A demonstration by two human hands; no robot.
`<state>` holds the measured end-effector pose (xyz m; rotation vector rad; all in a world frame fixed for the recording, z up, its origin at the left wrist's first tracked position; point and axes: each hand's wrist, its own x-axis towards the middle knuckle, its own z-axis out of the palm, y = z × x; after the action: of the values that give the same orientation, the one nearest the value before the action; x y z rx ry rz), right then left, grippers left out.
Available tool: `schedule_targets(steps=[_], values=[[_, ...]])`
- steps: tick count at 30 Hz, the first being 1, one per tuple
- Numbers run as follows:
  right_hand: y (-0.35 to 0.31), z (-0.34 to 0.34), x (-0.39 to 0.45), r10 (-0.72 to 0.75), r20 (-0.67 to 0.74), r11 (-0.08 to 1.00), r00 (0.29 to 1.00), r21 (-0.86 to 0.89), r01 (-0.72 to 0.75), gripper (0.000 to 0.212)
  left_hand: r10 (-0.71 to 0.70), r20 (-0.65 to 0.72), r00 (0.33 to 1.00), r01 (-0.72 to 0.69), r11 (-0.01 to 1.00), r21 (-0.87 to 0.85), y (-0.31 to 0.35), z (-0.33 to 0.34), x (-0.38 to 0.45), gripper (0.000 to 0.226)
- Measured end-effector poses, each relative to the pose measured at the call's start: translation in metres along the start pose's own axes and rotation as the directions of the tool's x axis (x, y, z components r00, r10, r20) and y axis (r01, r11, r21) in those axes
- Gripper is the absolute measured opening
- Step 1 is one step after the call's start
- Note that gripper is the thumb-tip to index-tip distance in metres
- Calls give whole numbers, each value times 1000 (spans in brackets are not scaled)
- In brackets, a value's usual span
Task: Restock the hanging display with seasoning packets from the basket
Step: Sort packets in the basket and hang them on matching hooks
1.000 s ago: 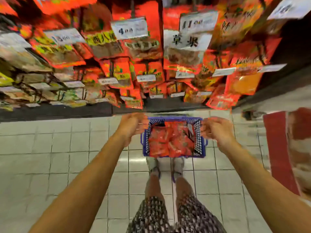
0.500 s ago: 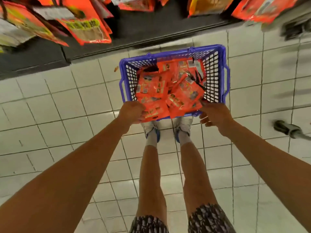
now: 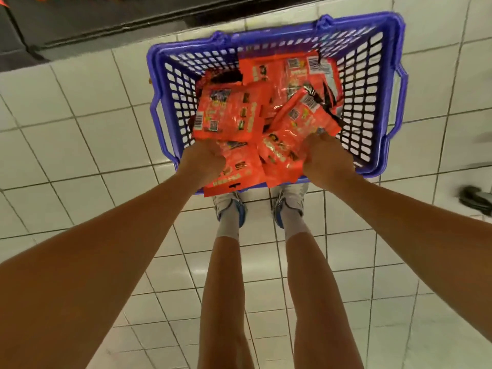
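1. Head view shows our left grip [image 3: 203, 162] clenched round orange seasoning packets [image 3: 234, 166] at the basket's near edge, centre frame.
2. Our right grip [image 3: 326, 158] likewise clutches a bundle of packets just beside it.
3. More packets lie heaped inside the blue basket [image 3: 394, 75], which sits on the white tiled floor [image 3: 80, 107] in the upper middle.
4. Our shoes [image 3: 231, 206] stand just below the basket.
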<state>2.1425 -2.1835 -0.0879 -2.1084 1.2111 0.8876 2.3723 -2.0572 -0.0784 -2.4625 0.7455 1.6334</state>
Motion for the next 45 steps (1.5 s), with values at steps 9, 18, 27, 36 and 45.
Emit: schedule_targets(steps=[9, 18, 27, 36, 45], values=[[42, 27, 32, -257, 106, 870, 960, -408, 278, 119, 117, -141, 983, -86, 975, 207, 7, 15, 44, 103], [38, 25, 39, -377, -38, 880, 925, -327, 345, 75, 249, -198, 948, -242, 969, 57, 12, 14, 51, 44], [3, -8, 18, -228, -385, 890, 894, 291, 352, 33, 71, -235, 969, -170, 885, -434, 3, -8, 15, 20], [-10, -63, -7, 123, 231, -18, 965, 973, -231, 20, -117, -153, 981, -44, 638, -769, 23, -38, -22, 34], [-22, -87, -53, 85, 84, 116, 993, 989, -94, 20, 20, -53, 998, -55, 586, -808, 56, -55, -91, 78]])
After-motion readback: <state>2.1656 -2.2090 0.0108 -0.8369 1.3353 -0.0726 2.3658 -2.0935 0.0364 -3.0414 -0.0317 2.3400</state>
